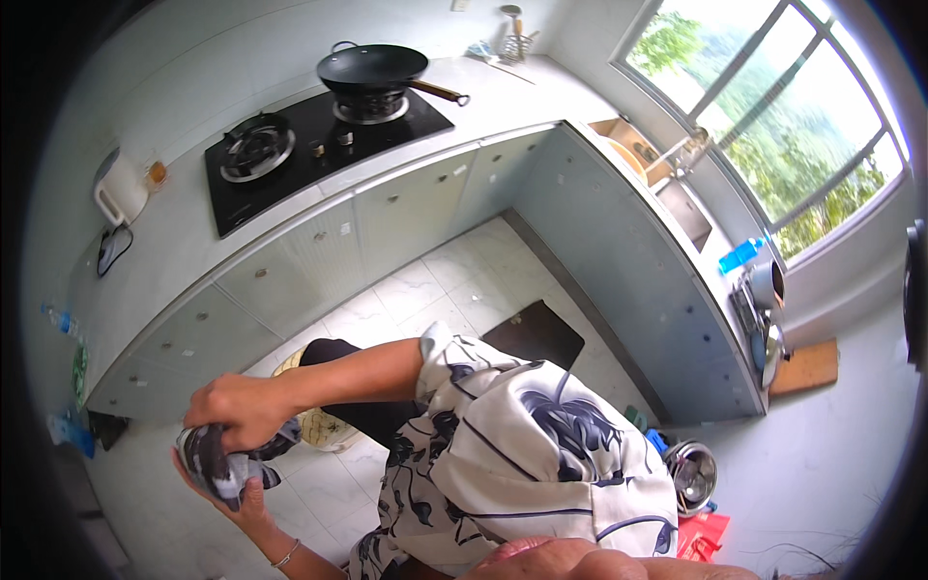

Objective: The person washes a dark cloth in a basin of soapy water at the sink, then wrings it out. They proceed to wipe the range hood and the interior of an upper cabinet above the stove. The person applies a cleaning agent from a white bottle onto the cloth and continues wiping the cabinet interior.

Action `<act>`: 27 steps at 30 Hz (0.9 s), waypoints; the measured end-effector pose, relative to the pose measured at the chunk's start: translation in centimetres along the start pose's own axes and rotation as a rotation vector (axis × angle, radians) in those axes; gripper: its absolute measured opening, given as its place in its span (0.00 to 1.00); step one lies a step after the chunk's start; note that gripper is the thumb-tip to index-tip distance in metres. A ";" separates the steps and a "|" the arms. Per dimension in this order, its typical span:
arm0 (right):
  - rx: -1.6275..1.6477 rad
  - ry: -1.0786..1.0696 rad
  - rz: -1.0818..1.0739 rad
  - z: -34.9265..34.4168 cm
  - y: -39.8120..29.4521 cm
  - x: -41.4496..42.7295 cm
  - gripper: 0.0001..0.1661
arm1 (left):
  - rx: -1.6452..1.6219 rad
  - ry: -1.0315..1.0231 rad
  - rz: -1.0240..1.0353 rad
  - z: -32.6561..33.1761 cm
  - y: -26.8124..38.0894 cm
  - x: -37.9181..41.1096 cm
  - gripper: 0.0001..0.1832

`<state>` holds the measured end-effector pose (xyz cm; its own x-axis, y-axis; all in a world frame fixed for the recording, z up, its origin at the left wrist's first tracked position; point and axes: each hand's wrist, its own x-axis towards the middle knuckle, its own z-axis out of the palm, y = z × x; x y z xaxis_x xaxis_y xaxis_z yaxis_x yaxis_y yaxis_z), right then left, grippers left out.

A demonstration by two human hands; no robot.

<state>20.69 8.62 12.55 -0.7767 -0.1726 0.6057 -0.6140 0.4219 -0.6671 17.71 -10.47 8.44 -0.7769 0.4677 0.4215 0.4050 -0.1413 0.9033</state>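
At the lower left, my right hand (235,409) grips a bunched dark, grey and white cloth (217,464) from above. Beneath it, my left hand (250,504), with a bracelet on the wrist, supports the same cloth, thumb against its lower side. Its fingers are partly hidden behind the cloth. Part of the cloth reaches right, below my right wrist. A round, pale yellow patterned thing (322,429) stands on the floor behind my right forearm, partly hidden.
A black wok (373,67) sits on the gas hob (326,156) along the counter. A white electric kettle (119,187) stands at its left. The sink (683,210) is by the window. A dark mat (536,335) lies on the floor; metal bowls (694,475) are at lower right.
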 end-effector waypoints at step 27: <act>0.044 -0.408 0.013 -2.8 -4.9 5.0 0.31 | -0.351 0.328 -0.019 -2.7 1.9 1.6 0.31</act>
<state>20.20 8.17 19.99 -0.7709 -0.5105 0.3810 -0.6023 0.3895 -0.6968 15.90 -12.37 11.03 -0.9167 0.1807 0.3563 0.2459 -0.4477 0.8597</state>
